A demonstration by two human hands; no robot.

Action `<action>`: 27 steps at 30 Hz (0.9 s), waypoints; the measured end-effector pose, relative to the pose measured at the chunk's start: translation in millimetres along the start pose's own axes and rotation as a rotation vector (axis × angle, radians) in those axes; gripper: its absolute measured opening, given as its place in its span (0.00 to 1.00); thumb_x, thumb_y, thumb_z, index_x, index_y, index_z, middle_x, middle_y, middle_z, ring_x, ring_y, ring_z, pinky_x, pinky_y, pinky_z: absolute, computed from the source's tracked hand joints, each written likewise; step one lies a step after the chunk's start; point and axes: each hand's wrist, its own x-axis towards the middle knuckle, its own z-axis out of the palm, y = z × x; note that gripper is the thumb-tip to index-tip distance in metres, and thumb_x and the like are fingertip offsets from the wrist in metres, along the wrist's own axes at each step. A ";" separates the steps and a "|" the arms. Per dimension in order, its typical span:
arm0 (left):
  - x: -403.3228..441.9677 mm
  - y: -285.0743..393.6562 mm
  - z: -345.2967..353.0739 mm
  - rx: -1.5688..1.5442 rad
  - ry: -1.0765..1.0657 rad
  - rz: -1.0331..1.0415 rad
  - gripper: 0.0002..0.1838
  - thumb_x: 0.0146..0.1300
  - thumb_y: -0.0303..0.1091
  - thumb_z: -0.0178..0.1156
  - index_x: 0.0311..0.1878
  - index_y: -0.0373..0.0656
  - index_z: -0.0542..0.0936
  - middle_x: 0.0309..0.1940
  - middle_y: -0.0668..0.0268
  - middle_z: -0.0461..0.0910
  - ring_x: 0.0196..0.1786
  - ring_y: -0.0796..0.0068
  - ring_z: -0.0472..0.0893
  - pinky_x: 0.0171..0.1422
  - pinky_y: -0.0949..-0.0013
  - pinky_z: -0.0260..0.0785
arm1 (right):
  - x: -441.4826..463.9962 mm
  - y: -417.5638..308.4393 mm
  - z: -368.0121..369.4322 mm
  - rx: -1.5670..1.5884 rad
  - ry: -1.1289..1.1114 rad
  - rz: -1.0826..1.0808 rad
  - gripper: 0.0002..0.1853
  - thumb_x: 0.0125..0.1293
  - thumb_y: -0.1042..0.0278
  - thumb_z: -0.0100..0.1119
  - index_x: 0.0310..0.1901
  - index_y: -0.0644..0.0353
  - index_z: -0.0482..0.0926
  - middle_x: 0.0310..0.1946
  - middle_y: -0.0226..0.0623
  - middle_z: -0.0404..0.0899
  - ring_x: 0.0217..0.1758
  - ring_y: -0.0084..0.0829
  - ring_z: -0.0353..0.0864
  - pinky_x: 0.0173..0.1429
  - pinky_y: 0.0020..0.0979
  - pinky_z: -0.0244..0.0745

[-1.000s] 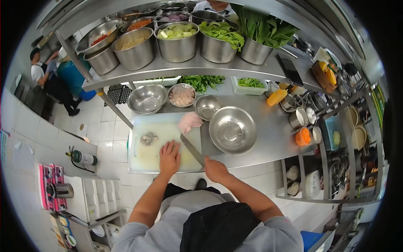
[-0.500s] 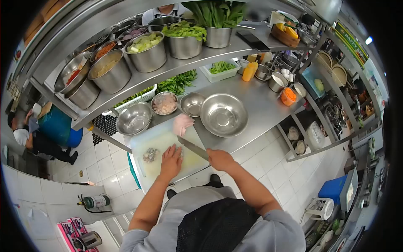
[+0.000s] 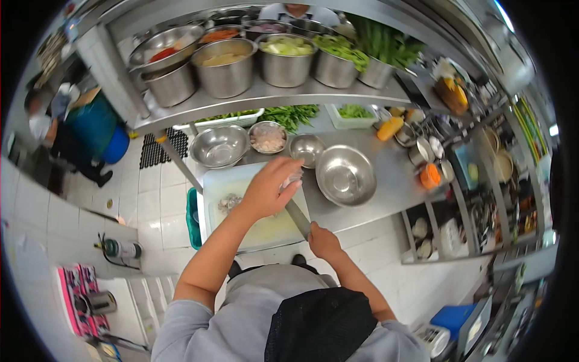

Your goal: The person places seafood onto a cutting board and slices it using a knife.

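My left hand (image 3: 274,187) reaches over the far part of the white cutting board (image 3: 259,232), thumb and fingers apart around a pale pink piece of meat (image 3: 294,176). The hand partly hides the meat, and I cannot tell how firmly it touches. My right hand (image 3: 324,241) is closed on the handle of a knife (image 3: 297,218), whose blade slants across the board's right side toward my left hand. A small pile of greyish chopped pieces (image 3: 228,203) lies on the board's left side, left of my left wrist.
Behind the board stand a steel bowl (image 3: 220,146), a bowl of pale pink pieces (image 3: 267,137) and a small steel bowl (image 3: 307,150). A large steel bowl (image 3: 345,176) sits to the right. The overhead shelf (image 3: 241,104) carries several pots. Another person (image 3: 60,130) stands far left.
My left hand has left the chopped pieces and moved forward to the pink meat. My right hand still holds the knife on the right. The head view has shifted.
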 end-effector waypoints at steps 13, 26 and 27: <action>-178.5 -97.4 115.7 0.431 -0.343 -0.325 0.41 0.86 0.53 0.54 0.90 0.35 0.60 0.93 0.46 0.52 0.95 0.45 0.49 0.96 0.39 0.43 | 12.4 10.6 -12.1 -0.021 -0.110 -0.024 0.18 0.81 0.62 0.56 0.60 0.68 0.71 0.43 0.66 0.90 0.49 0.67 0.92 0.58 0.64 0.85; -170.0 -130.8 68.7 0.250 -0.164 -0.430 0.37 0.86 0.45 0.57 0.88 0.33 0.64 0.90 0.41 0.60 0.92 0.42 0.58 0.95 0.48 0.53 | 23.7 29.8 20.7 -0.021 -0.004 0.021 0.24 0.79 0.60 0.58 0.70 0.63 0.73 0.46 0.61 0.91 0.50 0.65 0.91 0.56 0.65 0.84; -166.1 -128.1 60.2 0.288 -0.126 -0.402 0.37 0.84 0.42 0.59 0.88 0.33 0.65 0.89 0.42 0.61 0.91 0.41 0.61 0.94 0.48 0.55 | 19.6 31.2 20.1 0.054 0.036 -0.005 0.23 0.79 0.60 0.58 0.68 0.63 0.75 0.44 0.62 0.90 0.50 0.66 0.90 0.55 0.65 0.84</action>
